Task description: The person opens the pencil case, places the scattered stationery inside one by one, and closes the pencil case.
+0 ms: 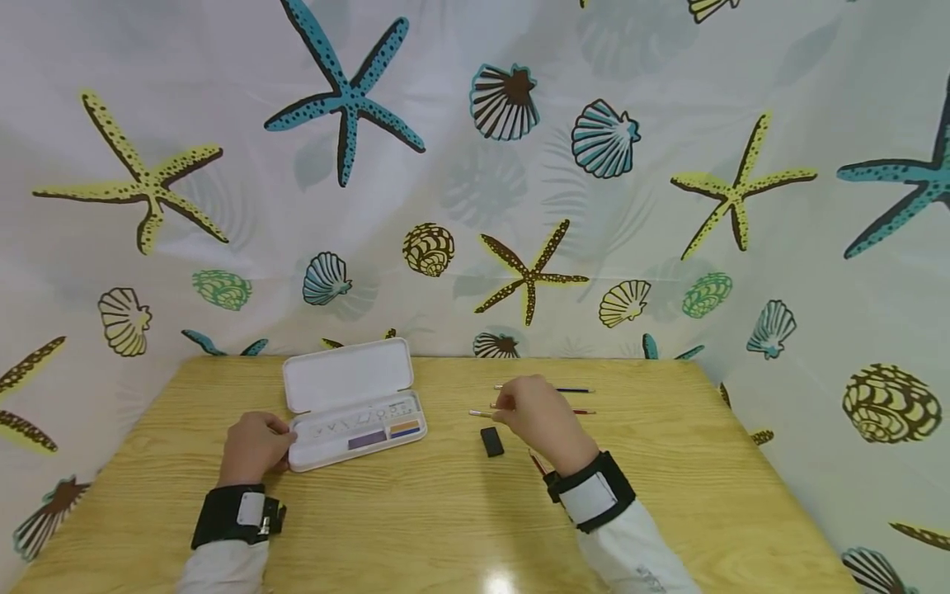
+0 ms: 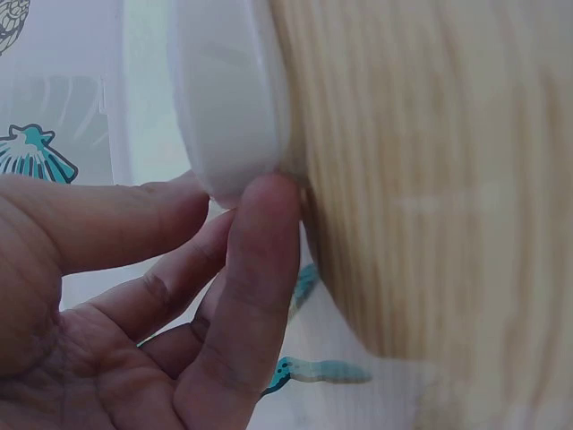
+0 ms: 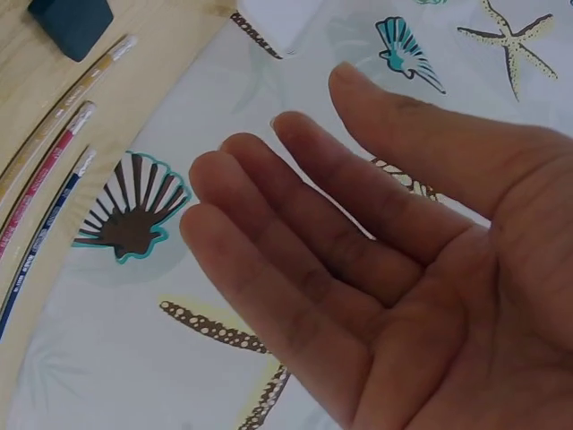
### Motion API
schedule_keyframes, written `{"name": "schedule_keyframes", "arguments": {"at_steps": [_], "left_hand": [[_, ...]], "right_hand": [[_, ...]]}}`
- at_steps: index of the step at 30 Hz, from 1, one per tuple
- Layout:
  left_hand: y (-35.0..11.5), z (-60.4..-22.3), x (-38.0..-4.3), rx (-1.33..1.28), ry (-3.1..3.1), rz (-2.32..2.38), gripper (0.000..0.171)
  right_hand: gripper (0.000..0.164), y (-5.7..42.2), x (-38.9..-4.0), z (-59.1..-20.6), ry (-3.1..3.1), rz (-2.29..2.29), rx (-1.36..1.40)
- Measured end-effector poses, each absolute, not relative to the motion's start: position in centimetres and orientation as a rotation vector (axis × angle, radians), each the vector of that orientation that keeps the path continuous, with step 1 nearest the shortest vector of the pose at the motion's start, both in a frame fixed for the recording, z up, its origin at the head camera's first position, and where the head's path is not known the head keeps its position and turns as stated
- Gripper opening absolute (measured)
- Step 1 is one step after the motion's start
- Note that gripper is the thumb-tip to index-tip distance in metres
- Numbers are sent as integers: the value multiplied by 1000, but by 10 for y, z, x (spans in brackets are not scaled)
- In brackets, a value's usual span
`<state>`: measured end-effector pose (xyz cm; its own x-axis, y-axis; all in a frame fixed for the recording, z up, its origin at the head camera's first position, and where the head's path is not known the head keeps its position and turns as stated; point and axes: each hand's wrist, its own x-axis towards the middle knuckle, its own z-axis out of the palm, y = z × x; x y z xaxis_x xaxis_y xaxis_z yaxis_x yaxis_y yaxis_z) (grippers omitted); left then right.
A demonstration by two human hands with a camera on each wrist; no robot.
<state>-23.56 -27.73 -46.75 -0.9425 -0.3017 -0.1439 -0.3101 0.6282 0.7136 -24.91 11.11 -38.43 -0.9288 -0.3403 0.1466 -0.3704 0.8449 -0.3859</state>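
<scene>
Pencils (image 1: 576, 389) lie toward the table's (image 1: 356, 528) far edge around the right hand (image 1: 544, 419), its fingers loosely extended and empty, apparently reaching, a pinch called for next, as the left hand (image 1: 254, 447) pinches the white case (image 1: 317, 454) toward the far-left corner.
</scene>
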Motion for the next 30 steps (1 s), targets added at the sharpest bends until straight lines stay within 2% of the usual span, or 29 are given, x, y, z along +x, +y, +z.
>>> {"name": "schedule_keyframes", "arguments": {"at_steps": [12, 17, 26, 30], "left_hand": [[-277, -464, -235, -560, 2802, 1237, 24], [-277, -464, -236, -573, 2799, 1233, 24], [-277, -465, -236, -566, 2808, 1221, 24], [-276, -464, -235, -563, 2801, 1222, 24]], "right_hand": [[15, 111, -263, -404, -2976, 777, 420], [30, 109, -268, -416, -3032, 859, 310], [59, 99, -277, -439, -3044, 755, 288], [54, 94, -278, -446, -3041, 689, 227]]}}
